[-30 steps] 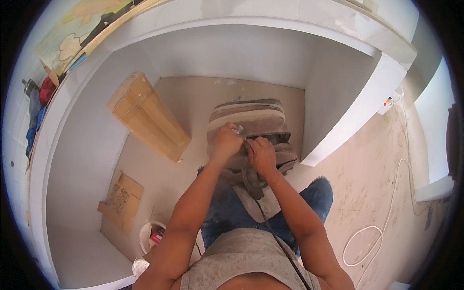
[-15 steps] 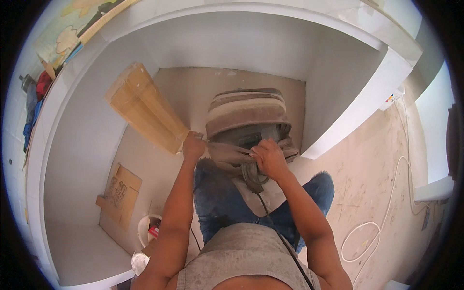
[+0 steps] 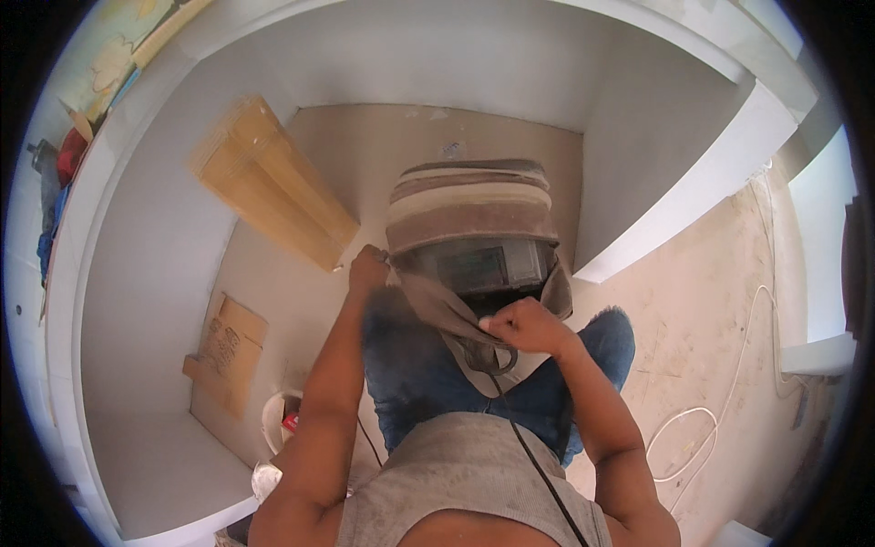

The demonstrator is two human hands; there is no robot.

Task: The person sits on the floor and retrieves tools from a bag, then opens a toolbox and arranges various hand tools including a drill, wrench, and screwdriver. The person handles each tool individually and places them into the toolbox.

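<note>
A brown bag with a cream stripe (image 3: 469, 214) stands on the floor in front of my knees, its front flap pulled down toward me. Through the opening show dark, boxy contents (image 3: 497, 264), whose kind I cannot make out. My right hand (image 3: 527, 326) pinches the upper edge of the flap near its middle. At the bag's left side, my left hand (image 3: 369, 269) is closed on the bag's edge. A dark looped strap or handle (image 3: 488, 356) hangs below the flap, near a black cable (image 3: 519, 428) that runs down over my shirt.
A long cardboard box (image 3: 273, 182) leans at the left inside the white recess. Flat cardboard (image 3: 230, 356) and a white bucket (image 3: 276, 421) lie nearer on that side. To the right, a white partition edge (image 3: 684, 187) juts out and a white cable (image 3: 697, 428) loops over the floor.
My right hand has moved toward me and slightly right, pulling the flap down. The bag's opening is wider, and more of its dark contents shows. My left hand stays at the bag's left side.
</note>
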